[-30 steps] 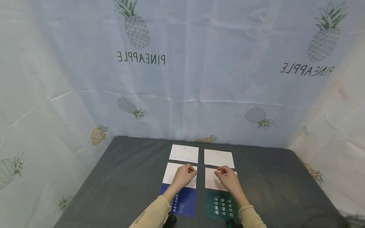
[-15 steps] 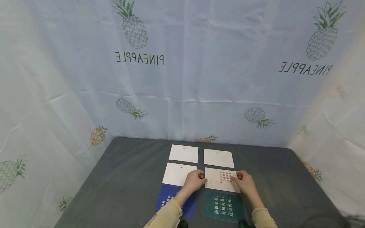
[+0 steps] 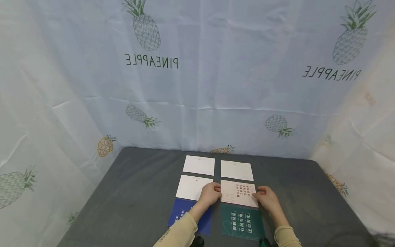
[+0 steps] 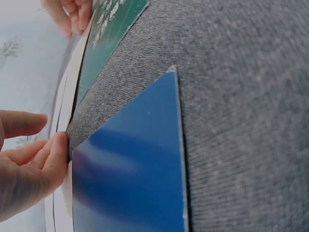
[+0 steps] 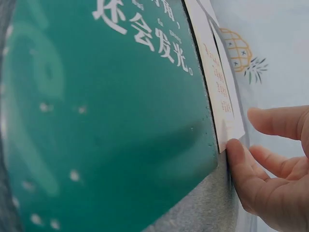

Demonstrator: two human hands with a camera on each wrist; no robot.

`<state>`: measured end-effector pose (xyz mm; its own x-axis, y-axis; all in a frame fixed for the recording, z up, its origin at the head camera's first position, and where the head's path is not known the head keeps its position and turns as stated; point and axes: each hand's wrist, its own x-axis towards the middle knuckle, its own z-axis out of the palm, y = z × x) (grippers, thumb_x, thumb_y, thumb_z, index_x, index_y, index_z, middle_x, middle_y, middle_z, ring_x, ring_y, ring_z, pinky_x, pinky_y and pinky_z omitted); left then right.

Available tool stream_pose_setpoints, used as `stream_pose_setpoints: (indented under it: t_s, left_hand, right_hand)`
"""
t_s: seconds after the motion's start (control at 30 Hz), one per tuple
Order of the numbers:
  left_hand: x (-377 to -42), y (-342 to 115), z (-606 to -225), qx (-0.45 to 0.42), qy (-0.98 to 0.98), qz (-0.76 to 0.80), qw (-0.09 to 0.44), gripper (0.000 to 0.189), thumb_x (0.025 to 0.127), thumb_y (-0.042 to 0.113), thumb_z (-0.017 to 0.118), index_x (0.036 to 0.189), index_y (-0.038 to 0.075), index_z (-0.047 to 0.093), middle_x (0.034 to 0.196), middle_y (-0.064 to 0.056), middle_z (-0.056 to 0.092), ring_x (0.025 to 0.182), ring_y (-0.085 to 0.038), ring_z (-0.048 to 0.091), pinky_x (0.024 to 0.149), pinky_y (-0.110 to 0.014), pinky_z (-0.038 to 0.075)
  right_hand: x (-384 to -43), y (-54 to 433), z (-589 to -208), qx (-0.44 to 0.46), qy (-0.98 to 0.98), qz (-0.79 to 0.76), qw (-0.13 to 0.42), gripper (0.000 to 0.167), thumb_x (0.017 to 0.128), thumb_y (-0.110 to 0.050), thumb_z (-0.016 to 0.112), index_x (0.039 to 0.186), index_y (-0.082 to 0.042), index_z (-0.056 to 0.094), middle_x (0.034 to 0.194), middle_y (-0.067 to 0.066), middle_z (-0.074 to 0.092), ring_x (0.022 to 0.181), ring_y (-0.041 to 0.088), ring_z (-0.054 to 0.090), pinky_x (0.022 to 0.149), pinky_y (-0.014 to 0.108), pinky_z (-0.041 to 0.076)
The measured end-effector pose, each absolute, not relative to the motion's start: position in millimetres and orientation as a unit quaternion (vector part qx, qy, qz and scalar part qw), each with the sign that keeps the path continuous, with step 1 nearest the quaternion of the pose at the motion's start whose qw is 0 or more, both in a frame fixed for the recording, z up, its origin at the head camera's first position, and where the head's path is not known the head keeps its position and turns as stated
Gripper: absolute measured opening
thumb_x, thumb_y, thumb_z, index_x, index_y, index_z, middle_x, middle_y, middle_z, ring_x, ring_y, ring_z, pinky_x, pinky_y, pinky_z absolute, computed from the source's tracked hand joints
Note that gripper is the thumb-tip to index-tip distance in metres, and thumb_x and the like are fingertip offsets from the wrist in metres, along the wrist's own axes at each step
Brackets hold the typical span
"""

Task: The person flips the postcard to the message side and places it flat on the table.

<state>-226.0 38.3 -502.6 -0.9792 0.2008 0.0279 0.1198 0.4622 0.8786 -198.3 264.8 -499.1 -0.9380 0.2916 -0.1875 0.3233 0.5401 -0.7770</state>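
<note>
A pale pink card (image 3: 229, 188) with red writing lies flat on the dark table, in the middle of the right column of cards. My left hand (image 3: 210, 194) is at its left edge, fingertips low by the table, thumb and forefinger apart in the left wrist view. My right hand (image 3: 267, 199) touches its right edge with a fingertip; a gap shows between the digits in the right wrist view. Below it lies a dark green card (image 5: 111, 111) with white writing. A blue card (image 4: 130, 159) lies partly under my left forearm, below a white card (image 3: 192, 187).
Two more white cards, the far left card (image 3: 199, 165) and the far right card (image 3: 236, 171), lie behind. The dark table (image 3: 135, 192) ends at a pineapple-print curtain (image 3: 197, 82). Dark cloth shows on both sides of the cards.
My left hand has moved right, from over the white card to the pink card's left edge. The right hand has moved right, uncovering the red writing. The pink card has shifted slightly left.
</note>
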Motion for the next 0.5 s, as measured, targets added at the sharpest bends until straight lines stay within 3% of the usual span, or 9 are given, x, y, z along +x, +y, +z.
stream_pose_setpoints:
  t_s: [0.1, 0.33, 0.5]
  left_hand:
    - [-225.5, 40.3, -502.6, 0.076, 0.837, 0.539, 0.062, 0.031, 0.072, -0.003, 0.065, 0.103, -0.009, 0.064, 0.084, -0.012, 0.067, 0.073, -0.014, 0.059, 0.061, -0.023, 0.047]
    - [-224.8, 45.3, -503.3, 0.027, 0.789, 0.605, 0.103, 0.033, 0.078, -0.001, 0.062, 0.11, -0.01, 0.061, 0.092, -0.013, 0.067, 0.082, -0.015, 0.061, 0.072, -0.029, 0.051]
    - [-224.2, 47.6, -503.1, 0.02, 0.777, 0.619, 0.11, 0.034, 0.08, 0.001, 0.061, 0.113, -0.01, 0.06, 0.096, -0.013, 0.067, 0.088, -0.017, 0.063, 0.077, -0.033, 0.052]
  right_hand:
    - [-197.8, 264.5, -498.7, 0.183, 0.871, -0.456, 0.02, 0.051, 0.085, -0.011, 0.058, 0.125, 0.015, 0.039, 0.106, 0.03, 0.053, 0.086, 0.031, 0.055, 0.067, 0.031, 0.047]
    - [-197.9, 261.3, -501.0, 0.186, 0.86, -0.475, 0.034, 0.051, 0.088, -0.009, 0.051, 0.13, 0.017, 0.036, 0.122, 0.036, 0.046, 0.101, 0.039, 0.05, 0.087, 0.048, 0.046]
    - [-196.6, 257.6, -500.9, 0.194, 0.856, -0.479, 0.029, 0.052, 0.087, -0.007, 0.051, 0.13, 0.019, 0.036, 0.117, 0.034, 0.045, 0.098, 0.036, 0.046, 0.068, 0.024, 0.047]
